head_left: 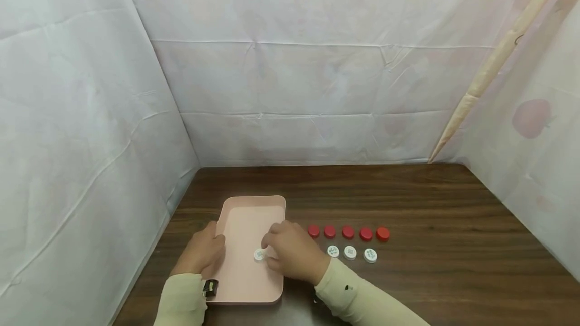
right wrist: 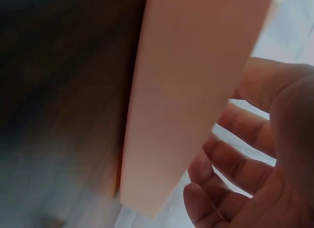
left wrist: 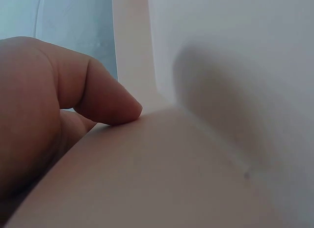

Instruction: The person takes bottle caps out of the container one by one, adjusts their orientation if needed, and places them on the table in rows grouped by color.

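A pale pink tray [head_left: 242,280] lies on the dark wooden table. My left hand [head_left: 201,249] grips its left side wall; the left wrist view shows a bent digit [left wrist: 110,98] pressing on the tray's wall [left wrist: 137,159]. Over the right part of the tray is my right hand [head_left: 294,250], thumb and forefinger bent around a white bottle cap [head_left: 259,254] with a printed top. In the right wrist view, the tray's side wall [right wrist: 181,85] hides the thumb and forefinger tips, and the other fingers [right wrist: 235,164] curl loosely.
Several red bottle caps [head_left: 348,232] stand in a row right of the tray. In front of them lie three white bottle caps [head_left: 350,252] with printed tops. White cloth walls [head_left: 290,140] enclose the table [head_left: 430,245] at the back and sides.
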